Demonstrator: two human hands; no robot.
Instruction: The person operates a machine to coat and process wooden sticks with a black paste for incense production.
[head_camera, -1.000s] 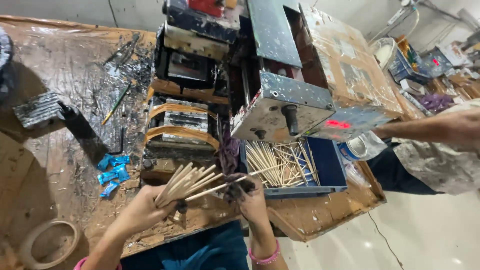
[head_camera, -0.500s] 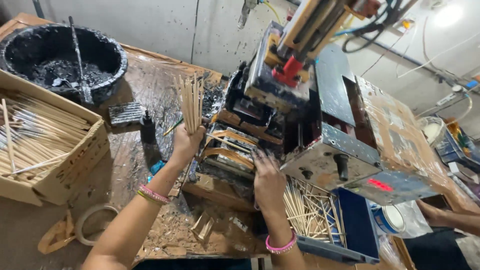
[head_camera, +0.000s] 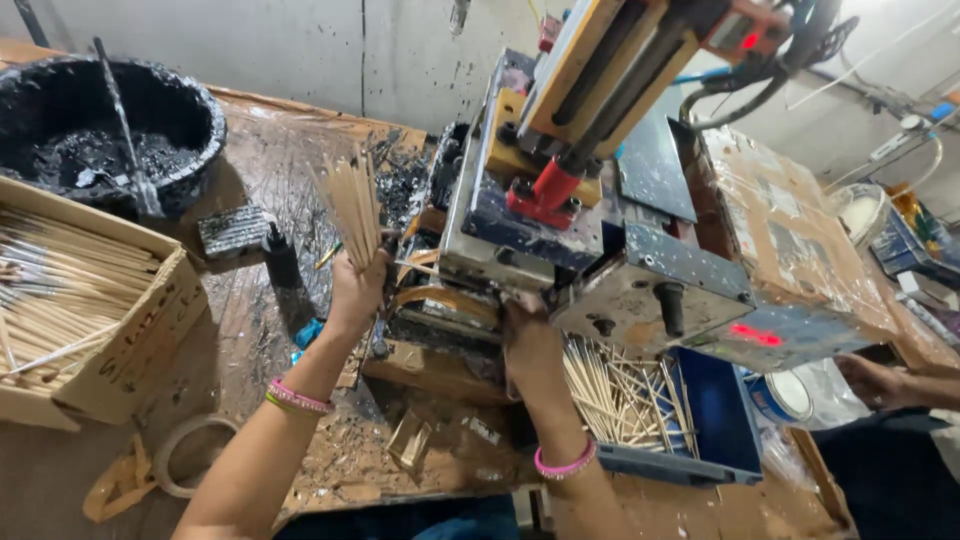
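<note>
My left hand (head_camera: 358, 288) is shut on a fanned bundle of thin wooden sticks (head_camera: 350, 200), held upright in front of the machine. My right hand (head_camera: 528, 345) rests low against the front of the paint-stained metal machine (head_camera: 590, 215), just left of the blue tray; its fingers are hidden, so I cannot tell whether it holds anything. Both wrists wear pink bangles. The blue tray (head_camera: 715, 425) under the machine's right side holds several loose wooden sticks (head_camera: 620, 390).
A cardboard box (head_camera: 140, 340) of sticks stands at the left. Behind it sits a black tub (head_camera: 195, 125) of dark paint with a stirrer. A tape roll (head_camera: 180, 450) lies near the front edge. Another person's hand (head_camera: 875, 380) rests at the right near a white pot (head_camera: 790, 395).
The view has swung left and closer. My left hand has kept the stick bundle raised beside the machine; my right hand stays at the machine's front.
</note>
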